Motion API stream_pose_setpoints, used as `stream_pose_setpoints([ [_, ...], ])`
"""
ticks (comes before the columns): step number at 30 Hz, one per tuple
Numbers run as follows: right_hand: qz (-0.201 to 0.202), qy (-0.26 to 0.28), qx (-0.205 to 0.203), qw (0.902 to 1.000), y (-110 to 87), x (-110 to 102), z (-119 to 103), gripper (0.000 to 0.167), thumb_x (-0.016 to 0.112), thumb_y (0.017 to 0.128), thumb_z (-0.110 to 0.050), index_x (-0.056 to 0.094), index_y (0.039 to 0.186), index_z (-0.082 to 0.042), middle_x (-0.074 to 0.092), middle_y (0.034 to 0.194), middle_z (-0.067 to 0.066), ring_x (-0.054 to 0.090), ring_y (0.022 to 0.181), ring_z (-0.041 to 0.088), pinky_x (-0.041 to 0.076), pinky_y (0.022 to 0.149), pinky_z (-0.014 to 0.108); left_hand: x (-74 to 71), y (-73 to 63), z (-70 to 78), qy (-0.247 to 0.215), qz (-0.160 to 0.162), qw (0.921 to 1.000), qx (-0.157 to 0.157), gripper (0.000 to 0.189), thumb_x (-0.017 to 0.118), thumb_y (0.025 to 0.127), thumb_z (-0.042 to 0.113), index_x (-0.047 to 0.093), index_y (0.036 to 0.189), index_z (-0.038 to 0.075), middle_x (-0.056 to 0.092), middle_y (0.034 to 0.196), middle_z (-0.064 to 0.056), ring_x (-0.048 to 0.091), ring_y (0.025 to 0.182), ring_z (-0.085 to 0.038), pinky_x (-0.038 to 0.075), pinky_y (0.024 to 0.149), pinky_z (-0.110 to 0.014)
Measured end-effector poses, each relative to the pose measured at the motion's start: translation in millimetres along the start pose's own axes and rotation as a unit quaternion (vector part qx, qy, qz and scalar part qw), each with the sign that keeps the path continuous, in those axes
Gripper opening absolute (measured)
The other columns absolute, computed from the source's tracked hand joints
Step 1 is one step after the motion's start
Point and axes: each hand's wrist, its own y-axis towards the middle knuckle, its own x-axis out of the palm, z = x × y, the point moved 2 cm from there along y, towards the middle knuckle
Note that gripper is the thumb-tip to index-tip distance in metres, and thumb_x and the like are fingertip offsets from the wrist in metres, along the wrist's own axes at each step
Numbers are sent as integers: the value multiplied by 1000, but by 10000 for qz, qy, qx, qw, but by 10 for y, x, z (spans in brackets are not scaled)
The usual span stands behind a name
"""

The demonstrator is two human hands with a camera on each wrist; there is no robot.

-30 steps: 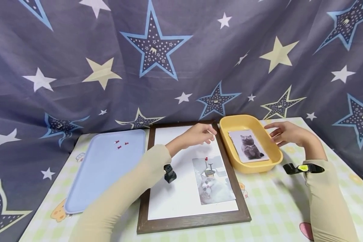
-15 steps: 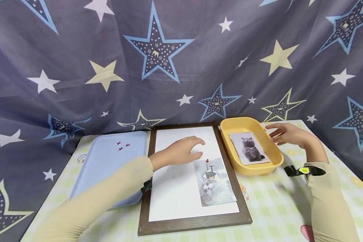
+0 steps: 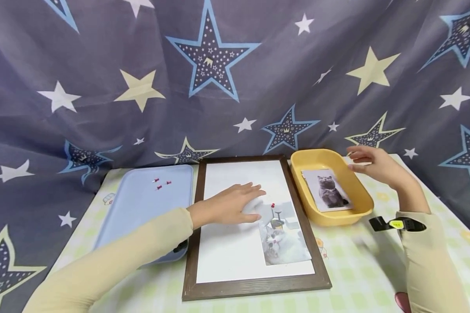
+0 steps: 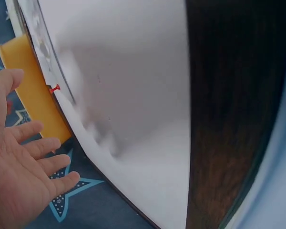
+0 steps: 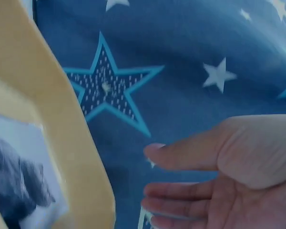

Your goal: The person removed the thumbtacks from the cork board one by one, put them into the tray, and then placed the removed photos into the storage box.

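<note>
Over the white board point(image 3: 227, 256) in its dark brown wooden frame, my left hand point(image 3: 231, 204) hovers palm down, fingers spread and holding nothing. In the left wrist view a gap and a shadow separate that hand point(image 4: 24, 162) from the board. A cat photo point(image 3: 286, 243) lies at the board's right side, a red push pin point(image 3: 273, 205) at its top edge. My right hand point(image 3: 380, 167) is by the right rim of the yellow basin point(image 3: 352, 187), fingers loosely bent and holding nothing. Inside the basin lies a grey cat photo point(image 3: 329, 191), seemingly on top of others.
Left of the board is a light blue tray point(image 3: 141, 208) with several red push pins point(image 3: 159, 187) near its top; my left forearm crosses it. A green checked cloth point(image 3: 360, 269) covers the table. A star-patterned curtain point(image 3: 235, 87) hangs behind.
My left hand has drawn back left and lower over the board, its fingers spreading out flat. The right hand has lifted slightly beside the basin. The head view has shifted a little.
</note>
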Motion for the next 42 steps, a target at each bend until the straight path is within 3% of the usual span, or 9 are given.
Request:
stream_pose_setpoints([
  [4, 495, 99, -354, 9981, -44, -8, -275, 48, 65, 101, -15, 52, 144, 2, 59, 137, 27, 64, 118, 19, 47, 79, 4, -4, -6, 12, 83, -147, 9998, 72, 72, 58, 99, 53, 37, 158, 18, 29, 167, -10, 23, 156, -35, 21, 128, -56],
  [7, 739, 196, -861, 9933, -81, 45, -487, 41, 66, 100, -12, 59, 138, -1, 66, 131, 20, 61, 105, -9, 46, 82, 1, 15, -21, 21, 136, -334, 9993, 66, 74, 57, 99, 56, 34, 160, 19, 26, 168, -9, 20, 157, -33, 18, 128, -56],
  [10, 837, 240, -1394, 9864, -98, 118, -667, 35, 66, 99, -9, 63, 133, -2, 69, 124, 13, 58, 101, -16, 48, 84, 1, 37, -37, 21, 219, -429, 9988, 46, 75, 55, 99, 58, 32, 161, 21, 24, 169, -7, 19, 158, -31, 17, 129, -55],
  [17, 750, 136, -2142, 9738, -130, 308, -929, 30, 68, 96, -1, 68, 126, -2, 71, 123, 15, 65, 102, -4, 51, 87, 6, 51, -71, 49, 297, -455, 9985, 90, 74, 54, 100, 57, 32, 161, 21, 25, 168, -7, 21, 157, -30, 20, 128, -54],
  [22, 536, -345, -2613, 9631, -166, 546, -1053, 31, 70, 92, 1, 69, 123, -1, 73, 121, 14, 72, 100, 25, 62, 85, 31, 49, -69, 64, 265, -296, 9991, 169, 72, 57, 101, 51, 34, 159, 15, 34, 164, -14, 30, 154, -33, 27, 127, -50],
  [25, 222, -724, -2870, 9549, -213, 744, -1107, 32, 73, 91, -1, 70, 122, -2, 74, 117, 11, 71, 102, 28, 61, 85, 44, 49, -43, 72, 275, -169, 9992, 256, 70, 58, 101, 48, 36, 158, 12, 40, 161, -16, 36, 151, -33, 31, 125, -48],
  [31, -801, -1402, -2953, 9417, -348, 1132, -1153, 38, 71, 96, -18, 67, 132, -8, 69, 131, 10, 67, 118, 28, 58, 97, 48, 18, 10, 91, 232, -66, 9991, 348, 67, 59, 102, 43, 38, 157, 11, 46, 157, -16, 44, 146, -32, 35, 123, -46],
  [38, -1591, -2147, -3336, 9041, -466, 1437, -1054, 57, 69, 97, -39, 57, 146, -13, 56, 148, 17, 62, 126, 35, 61, 90, 46, 51, 102, 74, -10, 27, 9997, 251, 63, 61, 102, 36, 41, 155, 11, 55, 150, -12, 54, 138, -27, 40, 121, -41],
  [42, -1808, -2253, -3410, 8946, -484, 1493, -1014, 64, 64, 97, -50, 55, 147, -12, 52, 151, 19, 58, 132, 35, 58, 97, 48, 53, 176, 61, -102, 102, 9995, 276, 60, 63, 101, 32, 44, 154, 11, 60, 146, -10, 58, 133, -24, 43, 118, -39],
])
